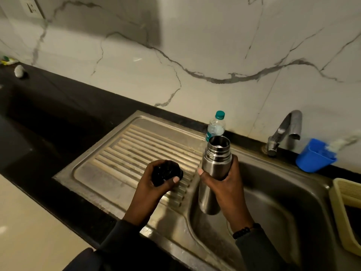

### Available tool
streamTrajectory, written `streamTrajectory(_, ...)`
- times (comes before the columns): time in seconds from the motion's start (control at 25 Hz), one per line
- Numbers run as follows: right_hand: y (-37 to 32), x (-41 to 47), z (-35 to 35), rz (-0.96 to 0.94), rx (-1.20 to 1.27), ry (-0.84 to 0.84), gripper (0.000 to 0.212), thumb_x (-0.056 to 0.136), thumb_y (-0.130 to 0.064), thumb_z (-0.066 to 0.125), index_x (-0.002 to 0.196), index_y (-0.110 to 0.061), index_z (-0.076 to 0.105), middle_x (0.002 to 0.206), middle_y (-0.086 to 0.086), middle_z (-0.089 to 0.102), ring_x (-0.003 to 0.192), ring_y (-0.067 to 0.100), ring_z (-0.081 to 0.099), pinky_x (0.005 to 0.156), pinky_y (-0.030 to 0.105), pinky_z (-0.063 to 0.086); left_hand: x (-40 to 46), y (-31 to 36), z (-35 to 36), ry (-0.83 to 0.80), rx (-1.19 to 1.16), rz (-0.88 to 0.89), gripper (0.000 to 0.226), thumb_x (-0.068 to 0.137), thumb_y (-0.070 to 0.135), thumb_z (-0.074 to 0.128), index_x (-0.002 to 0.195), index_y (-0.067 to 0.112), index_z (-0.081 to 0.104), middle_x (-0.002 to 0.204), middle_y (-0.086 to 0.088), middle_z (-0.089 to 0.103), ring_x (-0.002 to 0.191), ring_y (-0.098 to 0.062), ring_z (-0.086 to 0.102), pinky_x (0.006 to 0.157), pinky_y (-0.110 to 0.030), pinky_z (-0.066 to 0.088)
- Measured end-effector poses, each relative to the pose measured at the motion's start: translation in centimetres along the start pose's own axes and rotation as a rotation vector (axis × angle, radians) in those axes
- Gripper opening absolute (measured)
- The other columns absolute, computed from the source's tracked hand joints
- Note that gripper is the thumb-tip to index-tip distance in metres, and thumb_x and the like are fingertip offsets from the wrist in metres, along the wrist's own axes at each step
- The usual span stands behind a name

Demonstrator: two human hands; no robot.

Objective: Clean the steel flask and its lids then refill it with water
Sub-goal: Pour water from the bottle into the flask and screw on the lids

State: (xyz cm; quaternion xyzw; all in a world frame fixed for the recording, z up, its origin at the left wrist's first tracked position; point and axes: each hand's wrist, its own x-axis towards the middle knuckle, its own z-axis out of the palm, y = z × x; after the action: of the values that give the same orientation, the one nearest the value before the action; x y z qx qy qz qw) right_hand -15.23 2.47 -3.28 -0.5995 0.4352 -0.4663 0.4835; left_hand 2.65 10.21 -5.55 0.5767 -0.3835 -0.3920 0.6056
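At the upper left of the frame, a white wall socket (32, 7) is set into a marble-veined wall, and below it a grey lump (19, 71) is seen on a black counter (58, 106), beside a green and yellow packet (8, 60) at the left edge whose printing is too small to be read. In the middle of the frame, a ribbed steel draining board (109, 159) is laid into the counter. Above its lower right part, the left hand (158, 184) is held with fingers and thumb curled around a black lid (166, 172). Just to the right, the steel flask (214, 173) is gripped about its middle by the right hand (222, 186), thumb on the left side and fingers wrapped round the right; the flask is held nearly upright over the left edge of the sink basin (273, 202), with its threaded mouth uncovered. Behind the flask, a clear plastic bottle (215, 127) with a teal cap is stood on the sink's back rim; its label is mostly hidden and cannot be read. A beaded bracelet (245, 230) is worn on the right wrist. Further right, a steel tap (283, 132) is fixed at the wall, then a blue plastic cup (314, 156), and at the right edge a pale yellow basket (340, 208) is cut off by the frame.
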Motion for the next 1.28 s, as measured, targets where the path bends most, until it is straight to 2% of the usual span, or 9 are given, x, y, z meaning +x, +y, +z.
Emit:
streamTrajectory(0.2, 0.0, -1.6, -3.0, 0.008, -0.068, 0.032, 0.065, 0.066, -0.020, 0.087, 0.116, -0.042, 0.050, 0.110, -0.022, 0.063, 0.101, 0.000, 0.062, 0.087, 0.031, 0.052, 0.4, 4.5, 3.3, -0.041, -0.094, 0.084, 0.060, 0.069, 0.041, 0.082, 0.122, 0.022, 0.062, 0.114, 0.000, 0.072, 0.105, -0.021, 0.069, 0.085, -0.035, 0.057)
streamTrajectory(0.28, -0.1, -2.3, -3.9, 0.013, -0.105, 0.034, 0.068, 0.065, -0.021, 0.087, 0.117, -0.044, 0.049, 0.111, -0.023, 0.062, 0.102, -0.004, 0.060, 0.086, 0.025, 0.050, 0.6, 5.9, 4.8, -0.073, -0.120, 0.132, 0.055, 0.076, 0.035, 0.079, 0.125, 0.019, 0.061, 0.116, -0.002, 0.072, 0.109, -0.022, 0.068, 0.090, -0.037, 0.055)
streamTrajectory(0.36, -0.1, -2.8, -4.6, 0.004, -0.164, 0.041, 0.070, 0.064, -0.025, 0.088, 0.119, -0.044, 0.048, 0.114, -0.022, 0.061, 0.103, -0.006, 0.058, 0.087, 0.022, 0.048, 0.7, 7.2, 6.0, -0.122, -0.130, 0.182, 0.046, 0.084, 0.029, 0.076, 0.126, 0.016, 0.061, 0.117, -0.003, 0.072, 0.110, -0.020, 0.068, 0.087, -0.031, 0.056)
streamTrajectory(0.48, -0.3, -3.3, -5.7, -0.023, -0.230, 0.057, 0.070, 0.062, -0.032, 0.087, 0.120, -0.041, 0.049, 0.117, -0.016, 0.060, 0.104, -0.001, 0.059, 0.087, 0.025, 0.051, 0.3, 8.7, 7.9, -0.191, -0.113, 0.257, 0.045, 0.081, 0.021, 0.071, 0.124, 0.014, 0.062, 0.116, -0.001, 0.073, 0.109, -0.014, 0.068, 0.087, -0.023, 0.054)
streamTrajectory(0.72, -0.5, -3.4, -7.1, -0.041, -0.308, 0.105, 0.076, 0.056, -0.050, 0.080, 0.123, -0.041, 0.045, 0.118, -0.013, 0.058, 0.104, 0.006, 0.059, 0.086, 0.037, 0.054, 0.5, 9.0, 10.7, -0.274, 0.129, 0.396, 0.049, 0.074, 0.023, 0.085, 0.119, 0.022, 0.067, 0.113, 0.002, 0.073, 0.107, -0.017, 0.069, 0.094, -0.038, 0.055)
streamTrajectory(0.84, -1.2, -3.3, -7.9, -0.060, -0.285, 0.102, 0.071, 0.058, -0.044, 0.079, 0.121, -0.040, 0.046, 0.114, -0.014, 0.060, 0.100, 0.005, 0.060, 0.082, 0.035, 0.055, 0.4, 8.7, 11.9, -0.287, 0.272, 0.480, 0.053, 0.073, 0.031, 0.088, 0.120, 0.025, 0.066, 0.114, 0.008, 0.070, 0.108, -0.014, 0.067, 0.094, -0.035, 0.055)
streamTrajectory(1.08, -2.1, -3.4, -8.9, -0.062, -0.205, 0.066, 0.062, 0.064, -0.021, 0.085, 0.112, -0.043, 0.050, 0.106, -0.012, 0.065, 0.094, 0.002, 0.064, 0.073, 0.020, 0.053, -0.1, 8.7, 13.3, -0.397, 0.181, 0.383, 0.058, 0.077, 0.036, 0.074, 0.131, 0.026, 0.055, 0.124, 0.010, 0.066, 0.118, -0.009, 0.062, 0.103, -0.032, 0.050)
streamTrajectory(1.2, -2.4, -3.5, -9.0, -0.070, -0.194, 0.064, 0.065, 0.065, -0.017, 0.085, 0.113, -0.044, 0.049, 0.105, -0.015, 0.065, 0.094, -0.001, 0.063, 0.072, 0.012, 0.050, -0.3, 8.9, 14.4, -0.310, 0.142, 0.396, 0.057, 0.071, 0.044, 0.081, 0.123, 0.030, 0.060, 0.122, 0.008, 0.062, 0.117, -0.012, 0.061, 0.099, -0.033, 0.053)
streamTrajectory(1.28, -2.6, -3.6, -9.2, -0.064, -0.186, 0.056, 0.065, 0.065, -0.021, 0.085, 0.114, -0.043, 0.048, 0.105, -0.014, 0.065, 0.094, -0.001, 0.063, 0.072, 0.014, 0.051, -0.1, 8.9, 14.8, -0.296, 0.124, 0.400, 0.057, 0.072, 0.040, 0.083, 0.124, 0.029, 0.061, 0.124, 0.004, 0.063, 0.118, -0.016, 0.061, 0.100, -0.038, 0.053)
